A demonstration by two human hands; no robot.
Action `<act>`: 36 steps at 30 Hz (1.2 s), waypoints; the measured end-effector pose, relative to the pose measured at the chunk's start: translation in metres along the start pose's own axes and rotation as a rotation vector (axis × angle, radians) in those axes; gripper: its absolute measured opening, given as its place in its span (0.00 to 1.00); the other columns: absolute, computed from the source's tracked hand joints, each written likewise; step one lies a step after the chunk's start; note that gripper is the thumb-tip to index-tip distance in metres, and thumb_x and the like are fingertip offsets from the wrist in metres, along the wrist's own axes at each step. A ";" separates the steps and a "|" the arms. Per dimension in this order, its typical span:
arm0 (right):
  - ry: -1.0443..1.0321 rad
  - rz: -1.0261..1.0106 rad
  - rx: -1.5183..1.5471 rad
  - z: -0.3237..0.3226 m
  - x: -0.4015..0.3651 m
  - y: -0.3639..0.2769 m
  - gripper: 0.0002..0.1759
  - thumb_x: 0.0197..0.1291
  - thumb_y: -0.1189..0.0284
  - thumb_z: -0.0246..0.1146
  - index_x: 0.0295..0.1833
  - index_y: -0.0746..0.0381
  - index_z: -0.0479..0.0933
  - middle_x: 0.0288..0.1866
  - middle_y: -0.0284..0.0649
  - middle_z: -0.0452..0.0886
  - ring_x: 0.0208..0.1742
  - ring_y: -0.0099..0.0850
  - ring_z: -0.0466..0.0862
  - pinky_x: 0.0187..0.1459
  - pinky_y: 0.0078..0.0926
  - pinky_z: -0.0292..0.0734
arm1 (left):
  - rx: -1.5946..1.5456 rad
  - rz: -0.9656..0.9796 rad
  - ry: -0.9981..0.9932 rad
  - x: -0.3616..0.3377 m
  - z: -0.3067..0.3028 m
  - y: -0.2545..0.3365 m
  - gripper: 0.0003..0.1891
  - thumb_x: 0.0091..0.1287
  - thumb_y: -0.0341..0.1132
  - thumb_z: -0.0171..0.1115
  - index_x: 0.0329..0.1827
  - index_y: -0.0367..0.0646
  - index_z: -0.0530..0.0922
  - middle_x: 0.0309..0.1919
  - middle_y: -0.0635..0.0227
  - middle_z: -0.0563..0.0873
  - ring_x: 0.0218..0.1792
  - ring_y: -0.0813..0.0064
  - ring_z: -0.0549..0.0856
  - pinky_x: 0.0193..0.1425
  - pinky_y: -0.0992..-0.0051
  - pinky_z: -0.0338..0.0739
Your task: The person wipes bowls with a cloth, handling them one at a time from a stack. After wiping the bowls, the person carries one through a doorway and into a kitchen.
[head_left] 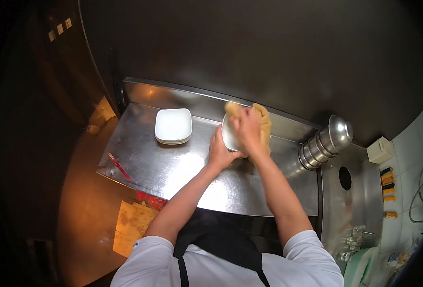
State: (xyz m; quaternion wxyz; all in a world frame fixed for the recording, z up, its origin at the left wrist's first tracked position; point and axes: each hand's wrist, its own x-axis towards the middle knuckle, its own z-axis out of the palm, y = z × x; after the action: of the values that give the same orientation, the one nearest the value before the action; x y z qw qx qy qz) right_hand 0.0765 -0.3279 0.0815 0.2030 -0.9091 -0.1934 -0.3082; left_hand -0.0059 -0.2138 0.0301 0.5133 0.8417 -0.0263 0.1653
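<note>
My left hand [221, 150] grips the near left side of a white dish [228, 137], thumb along its near rim. Over the same dish, my right hand [248, 126] is closed on a tan cloth [264, 123], part of which bunches up past the fingers at the dish's far edge. The rest of the cloth hangs along the right side, and my right hand hides much of the dish's inside. To the left, a stack of white square dishes [173, 125] stands on the steel table [147, 155].
Nested metal bowls [327, 142] lean at the table's right end. A slim red object [119, 167] lies near the left front edge. A raised steel backsplash [192, 98] borders the back. Yellow-handled knives [388, 191] hang on the right wall beside a counter with a round hole [345, 178].
</note>
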 end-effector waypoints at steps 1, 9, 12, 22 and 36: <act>-0.037 -0.006 -0.004 0.018 -0.016 -0.006 0.28 0.62 0.60 0.67 0.65 0.60 0.77 0.50 0.51 0.80 0.53 0.52 0.79 0.54 0.49 0.75 | 0.002 0.025 -0.002 0.001 0.001 -0.006 0.68 0.40 0.46 0.88 0.79 0.31 0.49 0.73 0.42 0.66 0.75 0.46 0.65 0.79 0.56 0.62; -0.812 0.038 0.166 -0.059 -0.009 -0.015 0.22 0.62 0.56 0.62 0.40 0.67 0.84 0.37 0.59 0.85 0.43 0.55 0.85 0.50 0.48 0.79 | -0.032 0.008 -0.088 0.009 -0.008 -0.001 0.66 0.42 0.47 0.87 0.79 0.32 0.50 0.73 0.43 0.66 0.74 0.45 0.66 0.79 0.56 0.60; -0.664 0.108 -0.050 -0.081 0.015 0.002 0.18 0.58 0.59 0.65 0.39 0.64 0.83 0.35 0.55 0.85 0.41 0.52 0.85 0.48 0.48 0.79 | 0.141 0.143 0.071 0.000 -0.010 0.003 0.66 0.40 0.48 0.87 0.78 0.33 0.52 0.70 0.42 0.69 0.71 0.45 0.69 0.78 0.51 0.60; -0.224 -0.428 -0.297 -0.029 -0.009 0.041 0.13 0.57 0.68 0.65 0.48 0.52 0.85 0.45 0.35 0.81 0.51 0.34 0.80 0.52 0.34 0.70 | 0.375 0.609 0.044 -0.003 0.001 -0.016 0.11 0.59 0.46 0.72 0.33 0.50 0.87 0.30 0.73 0.81 0.44 0.69 0.79 0.75 0.38 0.57; 0.080 0.559 0.961 -0.054 0.007 0.034 0.16 0.72 0.62 0.63 0.45 0.66 0.79 0.35 0.38 0.82 0.37 0.28 0.80 0.42 0.31 0.78 | 0.160 0.534 0.134 -0.008 0.008 -0.016 0.12 0.52 0.40 0.78 0.33 0.45 0.85 0.67 0.47 0.72 0.69 0.47 0.70 0.77 0.44 0.56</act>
State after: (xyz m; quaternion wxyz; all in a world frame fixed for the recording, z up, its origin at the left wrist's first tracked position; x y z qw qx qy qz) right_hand 0.0721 -0.3807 0.1169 0.6758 -0.7186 -0.0558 -0.1543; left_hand -0.0080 -0.2147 0.0107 0.3843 0.8300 -0.2000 0.3513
